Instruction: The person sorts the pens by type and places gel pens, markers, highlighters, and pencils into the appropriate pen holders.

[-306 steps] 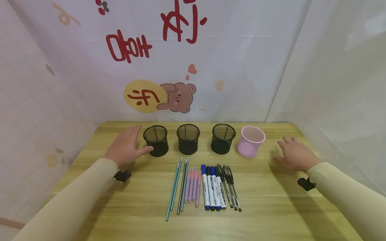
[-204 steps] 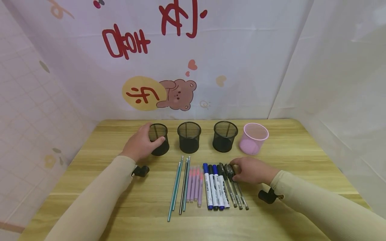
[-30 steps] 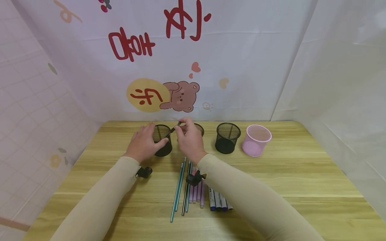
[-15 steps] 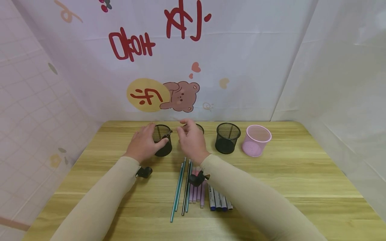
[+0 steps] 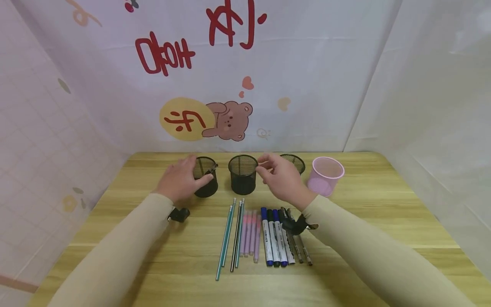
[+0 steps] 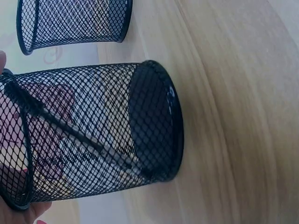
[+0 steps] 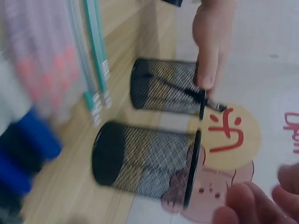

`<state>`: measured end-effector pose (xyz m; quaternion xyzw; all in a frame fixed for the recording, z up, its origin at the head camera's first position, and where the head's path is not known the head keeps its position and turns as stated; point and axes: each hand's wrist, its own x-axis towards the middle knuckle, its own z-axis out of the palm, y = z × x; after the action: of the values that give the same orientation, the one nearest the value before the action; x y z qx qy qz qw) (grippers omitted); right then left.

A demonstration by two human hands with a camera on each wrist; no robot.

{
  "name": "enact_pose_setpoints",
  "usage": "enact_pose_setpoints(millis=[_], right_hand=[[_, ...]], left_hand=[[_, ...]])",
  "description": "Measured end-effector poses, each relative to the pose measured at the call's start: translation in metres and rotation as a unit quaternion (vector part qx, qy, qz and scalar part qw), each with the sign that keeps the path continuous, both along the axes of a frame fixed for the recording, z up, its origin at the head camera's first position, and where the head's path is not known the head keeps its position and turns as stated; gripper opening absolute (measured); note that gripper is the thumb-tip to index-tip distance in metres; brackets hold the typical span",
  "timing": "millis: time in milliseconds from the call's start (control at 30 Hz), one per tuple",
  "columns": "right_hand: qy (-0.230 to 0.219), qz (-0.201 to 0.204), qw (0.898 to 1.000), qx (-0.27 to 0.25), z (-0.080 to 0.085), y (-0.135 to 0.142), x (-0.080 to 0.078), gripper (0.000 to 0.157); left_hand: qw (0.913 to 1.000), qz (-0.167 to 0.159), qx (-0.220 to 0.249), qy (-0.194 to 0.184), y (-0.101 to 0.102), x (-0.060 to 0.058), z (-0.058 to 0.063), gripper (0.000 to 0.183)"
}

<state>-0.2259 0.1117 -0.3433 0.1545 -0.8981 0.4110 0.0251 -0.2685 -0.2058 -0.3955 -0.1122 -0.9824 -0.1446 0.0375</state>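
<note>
My left hand (image 5: 177, 180) holds the leftmost black mesh pen cup (image 5: 206, 190) round its rim, thumb in front and fingers behind. Inside that cup leans a gel pen (image 6: 77, 135) with a black grip, seen through the mesh in the left wrist view; its upper end pokes above the rim. My right hand (image 5: 283, 179) hangs in the air with loosely bent fingers and nothing in them. It stands between the second mesh cup (image 5: 243, 184) and the third mesh cup (image 5: 294, 160), partly covering the third. Two gel pens (image 5: 303, 251) lie partly hidden under the right wrist.
A pink mesh cup (image 5: 324, 181) stands at the right end of the row. In front lie several pencils (image 5: 226, 238), several pink-purple pens (image 5: 251, 234) and several whiteboard markers (image 5: 274, 243), side by side on the wooden table (image 5: 172, 264). A printed cloth (image 5: 307, 72) hangs behind.
A gel pen that my right hand held over the leftmost cup now leans inside it. The right hand has let go and moved right; the left hand has stayed at the cup.
</note>
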Motion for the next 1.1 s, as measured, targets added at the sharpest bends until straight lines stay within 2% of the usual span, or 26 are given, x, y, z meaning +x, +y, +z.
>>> enact_pose_setpoints(millis=[233, 467, 700, 867, 1100], right_hand=[[-0.004, 0.051, 0.993, 0.11, -0.01, 0.042, 0.012, 0.023], [-0.033, 0.092, 0.968, 0.229, -0.021, 0.064, 0.016, 0.032], [-0.054, 0.106, 0.955, 0.27, -0.032, 0.079, 0.012, 0.036], [-0.101, 0.111, 0.943, 0.298, -0.039, 0.085, 0.012, 0.039], [-0.115, 0.131, 0.944, 0.28, -0.05, 0.085, 0.017, 0.05]], left_hand=[[0.9998, -0.02, -0.007, 0.007, -0.008, -0.003, 0.007, 0.114], [0.9992, -0.033, 0.009, -0.02, -0.01, -0.009, 0.014, 0.114], [0.9974, -0.047, 0.017, -0.052, -0.006, -0.015, 0.011, 0.119], [0.9979, -0.043, 0.023, -0.043, -0.005, -0.015, 0.006, 0.117], [0.9987, -0.04, 0.022, -0.024, -0.002, -0.015, 0.001, 0.112]])
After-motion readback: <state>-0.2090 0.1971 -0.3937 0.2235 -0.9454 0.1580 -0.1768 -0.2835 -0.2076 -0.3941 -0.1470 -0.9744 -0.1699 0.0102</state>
